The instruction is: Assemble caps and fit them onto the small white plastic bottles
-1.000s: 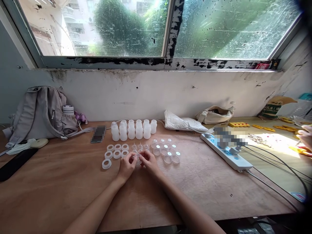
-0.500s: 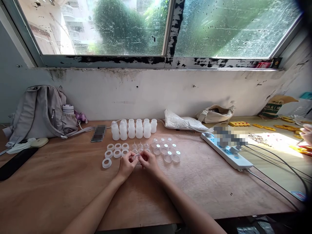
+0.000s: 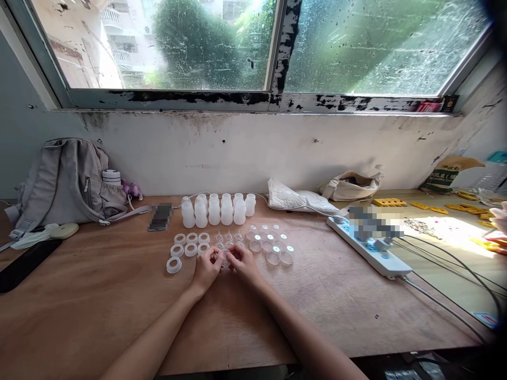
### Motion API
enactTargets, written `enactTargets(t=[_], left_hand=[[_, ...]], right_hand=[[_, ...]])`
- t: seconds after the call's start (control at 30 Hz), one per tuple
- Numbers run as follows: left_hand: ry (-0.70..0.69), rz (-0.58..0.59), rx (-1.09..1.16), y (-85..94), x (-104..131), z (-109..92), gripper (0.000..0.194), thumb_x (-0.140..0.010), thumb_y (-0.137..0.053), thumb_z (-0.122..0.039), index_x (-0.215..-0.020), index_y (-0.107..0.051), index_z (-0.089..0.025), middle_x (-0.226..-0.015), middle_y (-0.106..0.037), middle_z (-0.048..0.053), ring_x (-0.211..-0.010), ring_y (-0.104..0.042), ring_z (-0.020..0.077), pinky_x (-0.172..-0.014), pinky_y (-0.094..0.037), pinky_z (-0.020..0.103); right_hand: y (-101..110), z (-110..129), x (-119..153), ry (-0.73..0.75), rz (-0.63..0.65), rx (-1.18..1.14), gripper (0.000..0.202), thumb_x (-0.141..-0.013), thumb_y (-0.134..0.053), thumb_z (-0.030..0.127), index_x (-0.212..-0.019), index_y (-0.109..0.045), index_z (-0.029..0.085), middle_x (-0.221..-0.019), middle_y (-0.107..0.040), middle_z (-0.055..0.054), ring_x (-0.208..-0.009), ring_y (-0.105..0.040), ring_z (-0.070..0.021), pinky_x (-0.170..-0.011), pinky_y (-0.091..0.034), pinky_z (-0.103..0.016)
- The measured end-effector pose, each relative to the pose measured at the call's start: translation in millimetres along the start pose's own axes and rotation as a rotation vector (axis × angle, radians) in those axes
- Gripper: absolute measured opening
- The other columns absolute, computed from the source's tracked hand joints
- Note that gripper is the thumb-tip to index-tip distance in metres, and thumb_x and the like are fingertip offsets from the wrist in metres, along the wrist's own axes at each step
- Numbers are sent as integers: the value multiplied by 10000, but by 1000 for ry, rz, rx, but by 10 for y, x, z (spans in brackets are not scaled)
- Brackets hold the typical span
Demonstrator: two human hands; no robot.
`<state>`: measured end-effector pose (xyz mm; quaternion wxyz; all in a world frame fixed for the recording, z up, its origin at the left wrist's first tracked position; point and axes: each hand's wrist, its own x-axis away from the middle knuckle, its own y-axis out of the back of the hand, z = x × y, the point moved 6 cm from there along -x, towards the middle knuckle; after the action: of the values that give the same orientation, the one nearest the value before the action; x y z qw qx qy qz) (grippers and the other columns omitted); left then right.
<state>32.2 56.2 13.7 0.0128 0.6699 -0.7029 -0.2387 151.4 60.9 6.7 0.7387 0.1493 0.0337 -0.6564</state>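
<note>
My left hand (image 3: pixel 207 265) and my right hand (image 3: pixel 242 262) meet low over the table, fingers bent and pinched. Between their fingertips is a small clear bottle teat (image 3: pixel 225 260), partly hidden by the fingers. Just beyond the hands stand several more clear teats (image 3: pixel 228 238) in rows. White screw rings (image 3: pixel 173 265) lie in rows left of my left hand. On the right, clear round caps (image 3: pixel 273 258) and small white discs (image 3: pixel 290 248) are laid out. Behind all these, whitish bottles (image 3: pixel 214 210) stand upright in a block.
A grey backpack (image 3: pixel 69 182) and a black case (image 3: pixel 27 266) are at the left, with a blurred dark phone-like slab (image 3: pixel 160 217) nearby. A white power strip (image 3: pixel 368 248) with cables lies right. A white padded pouch (image 3: pixel 299 198) rests by the wall. Another person's hand (image 3: pixel 498 217) shows far right.
The fingertips of my two hands have drawn slightly apart, and the clear teat between them now sits a little lower. The parts laid out around them have not moved.
</note>
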Motion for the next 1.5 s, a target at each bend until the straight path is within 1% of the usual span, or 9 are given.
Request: enactTargets(t=[0.27,0.5,0.83,1.07,1.17,1.23,1.3,1.4,1.5], left_hand=[[-14,-11,-40,-1,6,-3,185,-769,-455,-316,-659,-495,-173,-484,-519,-39,-407,-481,94,-436,-347,199],[-14,-15,-72,-2,3,1,175,-767,-461,-309,-662,-488,-172,-477,-494,-47,-409,-464,90,-438,-329,195],[-27,-28,-118,7,3,-7,150,-759,-460,-290,-683,-504,-168,-452,-445,-60,-410,-419,89,-441,-308,195],[-54,-40,-180,19,1,-37,137,-744,-477,-279,-685,-528,-167,-476,-436,-54,-434,-406,91,-453,-304,199],[-60,-42,-206,19,4,-35,135,-746,-479,-279,-701,-541,-168,-482,-459,-47,-446,-438,101,-471,-327,207],[-60,-46,-215,19,7,-32,149,-759,-468,-285,-758,-558,-166,-519,-512,-32,-476,-482,113,-492,-356,212],[-57,-53,-219,19,12,-32,196,-785,-438,-286,-872,-567,-168,-595,-582,-8,-519,-530,124,-523,-392,220],[-73,-49,-236,12,21,-53,253,-815,-397,-276,-994,-556,-193,-737,-653,14,-581,-582,130,-577,-434,230],[-91,-31,-242,7,25,-79,229,-812,-409,-278,-975,-550,-201,-772,-667,14,-624,-615,135,-597,-452,229]], right_hand=[[1,37,-5,23,16,37,145,-764,-500,283,-678,-508,167,-509,-478,43,-420,-464,-84,-399,-379,-192],[-14,27,-7,22,24,24,138,-768,-493,282,-700,-511,164,-555,-483,37,-445,-452,-77,-408,-374,-185],[-35,23,-12,-1,54,-44,100,-756,-507,268,-729,-510,171,-535,-476,46,-437,-441,-76,-398,-361,-180],[-32,15,-8,0,22,-50,60,-735,-509,233,-731,-514,173,-529,-466,56,-438,-429,-68,-416,-359,-177],[-25,8,3,-11,-18,-48,65,-732,-511,236,-737,-521,172,-552,-479,49,-454,-438,-69,-421,-374,-175],[-27,-13,4,-43,-39,-84,101,-733,-517,269,-762,-521,172,-602,-511,33,-470,-463,-75,-412,-394,-179],[-39,-56,0,-108,-42,-154,160,-715,-543,304,-801,-501,176,-644,-533,24,-472,-498,-86,-400,-422,-193],[-65,-131,-2,-222,-28,-259,245,-667,-592,335,-803,-456,183,-606,-530,39,-440,-531,-103,-400,-462,-227],[-52,-143,5,-235,-40,-262,240,-675,-592,356,-783,-480,173,-612,-555,21,-475,-558,-118,-442,-488,-249]])
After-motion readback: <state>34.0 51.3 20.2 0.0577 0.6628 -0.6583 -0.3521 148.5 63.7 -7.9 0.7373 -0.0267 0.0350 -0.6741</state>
